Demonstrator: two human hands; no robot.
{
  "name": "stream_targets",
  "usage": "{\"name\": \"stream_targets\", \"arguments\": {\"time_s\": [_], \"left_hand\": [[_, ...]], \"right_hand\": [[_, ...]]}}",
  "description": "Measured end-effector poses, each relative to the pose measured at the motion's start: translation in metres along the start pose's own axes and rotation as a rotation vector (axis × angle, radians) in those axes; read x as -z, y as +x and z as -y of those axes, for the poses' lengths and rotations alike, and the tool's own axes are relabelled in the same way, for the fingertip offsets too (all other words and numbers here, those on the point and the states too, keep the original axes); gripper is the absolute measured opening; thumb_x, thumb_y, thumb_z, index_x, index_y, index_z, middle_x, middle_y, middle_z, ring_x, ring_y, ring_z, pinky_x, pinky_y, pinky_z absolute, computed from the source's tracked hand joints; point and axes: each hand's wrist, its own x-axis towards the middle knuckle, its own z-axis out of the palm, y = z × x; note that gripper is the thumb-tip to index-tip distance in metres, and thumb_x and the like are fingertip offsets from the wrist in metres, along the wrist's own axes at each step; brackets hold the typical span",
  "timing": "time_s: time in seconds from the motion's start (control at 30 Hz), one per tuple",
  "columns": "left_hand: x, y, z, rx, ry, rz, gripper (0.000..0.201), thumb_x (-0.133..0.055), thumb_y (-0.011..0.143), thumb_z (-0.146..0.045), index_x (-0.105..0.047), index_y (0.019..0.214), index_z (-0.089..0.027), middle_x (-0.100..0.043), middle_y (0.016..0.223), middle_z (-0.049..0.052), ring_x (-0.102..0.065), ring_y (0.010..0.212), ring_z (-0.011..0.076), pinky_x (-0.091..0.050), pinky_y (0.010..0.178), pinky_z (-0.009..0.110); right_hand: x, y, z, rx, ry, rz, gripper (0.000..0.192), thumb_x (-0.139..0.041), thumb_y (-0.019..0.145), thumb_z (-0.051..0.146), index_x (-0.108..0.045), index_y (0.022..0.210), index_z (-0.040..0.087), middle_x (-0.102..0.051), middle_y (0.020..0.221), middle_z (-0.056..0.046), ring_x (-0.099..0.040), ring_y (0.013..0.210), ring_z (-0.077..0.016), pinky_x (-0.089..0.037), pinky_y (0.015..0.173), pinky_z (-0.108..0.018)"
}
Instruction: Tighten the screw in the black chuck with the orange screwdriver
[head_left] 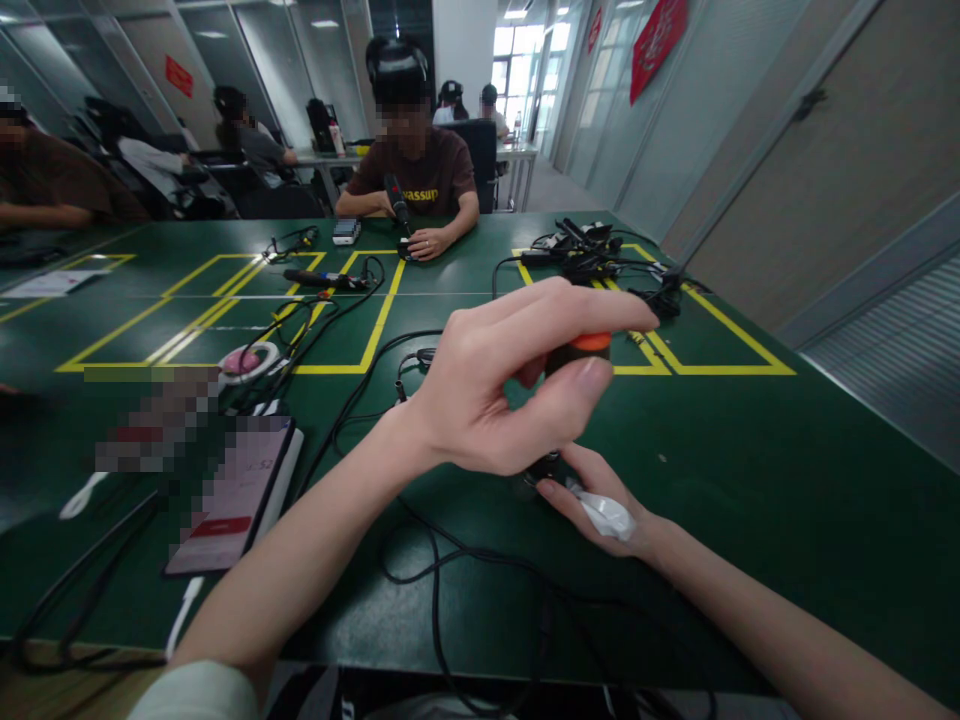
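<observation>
The left hand [495, 385] pinches a small dark cylinder with an orange cap [581, 352] between thumb and forefinger, above the middle of the green surface [750, 470]. The right hand [592, 500], beneath it, has its fingers closed on a crumpled white tissue [609, 515] and a dark part. Black cables [450, 560] loop toward the near edge. A phone [240, 495] lies near the left. The right edge lies open. At the far edge a person's hand [429, 243] holds a black tool [396, 200].

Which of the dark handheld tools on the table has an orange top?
The tool gripped in the left hand; the other two show no orange.
</observation>
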Motion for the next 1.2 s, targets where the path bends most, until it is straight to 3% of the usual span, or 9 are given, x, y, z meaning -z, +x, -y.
{"name": "stream_targets", "arguments": {"time_s": [0.1,0.23,0.47,0.6,0.8,1.03,1.2], "left_hand": [[-0.0004,-0.0006,-0.0010,0.042,-0.050,0.013,0.035,-0.039,0.106,-0.022,-0.071,0.119,-0.016,-0.073,0.090,0.003,-0.068,0.078,0.0119,-0.061,0.079,0.030],[-0.0024,0.0004,-0.0028,0.071,-0.082,-0.001,0.032,-0.046,0.105,-0.018,-0.069,0.125,-0.012,-0.076,0.095,0.003,-0.068,0.070,0.0088,-0.061,0.074,0.027],[-0.0047,0.0040,-0.0003,0.017,-0.004,-0.022,0.022,-0.055,0.104,-0.024,-0.073,0.118,-0.022,-0.074,0.088,0.000,-0.067,0.075,0.0104,-0.061,0.073,0.028],[-0.0034,0.0032,0.0005,0.008,-0.001,0.000,0.024,-0.056,0.105,-0.027,-0.073,0.120,-0.021,-0.070,0.084,0.001,-0.068,0.077,0.0116,-0.061,0.074,0.029],[-0.0019,0.0014,-0.0013,0.030,-0.046,0.029,0.034,-0.042,0.108,-0.021,-0.068,0.129,-0.022,-0.076,0.103,0.002,-0.073,0.084,0.0120,-0.065,0.081,0.031],[-0.0043,0.0028,-0.0008,0.010,0.009,-0.027,0.022,-0.057,0.101,-0.019,-0.071,0.118,-0.019,-0.073,0.092,0.002,-0.066,0.075,0.0103,-0.066,0.074,0.029],[-0.0040,0.0018,0.0014,0.009,0.050,-0.034,0.021,-0.063,0.100,-0.028,-0.072,0.117,-0.020,-0.070,0.089,0.002,-0.065,0.073,0.0110,-0.065,0.070,0.030]], "right_hand": [[0.0002,0.0006,0.0001,0.004,-0.009,0.010,0.033,-0.061,0.102,0.030,-0.064,0.133,0.019,-0.081,0.115,-0.013,-0.078,0.100,-0.0285,-0.063,0.096,-0.041],[0.0003,0.0005,-0.0009,0.011,0.001,0.008,0.034,-0.061,0.102,0.030,-0.064,0.134,0.019,-0.081,0.117,-0.014,-0.078,0.103,-0.0278,-0.063,0.097,-0.041],[0.0005,-0.0005,-0.0030,-0.008,-0.008,0.022,0.035,-0.061,0.102,0.031,-0.064,0.134,0.018,-0.080,0.117,-0.014,-0.078,0.102,-0.0276,-0.063,0.096,-0.040],[0.0001,-0.0001,-0.0025,-0.002,0.004,0.014,0.034,-0.062,0.102,0.031,-0.064,0.134,0.019,-0.081,0.118,-0.014,-0.078,0.103,-0.0278,-0.063,0.097,-0.040],[0.0011,0.0014,-0.0003,-0.004,0.001,0.024,0.033,-0.061,0.102,0.031,-0.066,0.132,0.019,-0.080,0.121,-0.014,-0.078,0.106,-0.0286,-0.062,0.100,-0.041],[0.0014,0.0001,-0.0017,-0.022,0.015,0.028,0.034,-0.061,0.103,0.033,-0.066,0.133,0.018,-0.080,0.119,-0.015,-0.078,0.105,-0.0288,-0.062,0.098,-0.042],[0.0010,0.0005,-0.0007,-0.005,0.015,0.030,0.034,-0.060,0.103,0.032,-0.064,0.134,0.018,-0.080,0.119,-0.015,-0.078,0.107,-0.0286,-0.063,0.097,-0.041]]}}
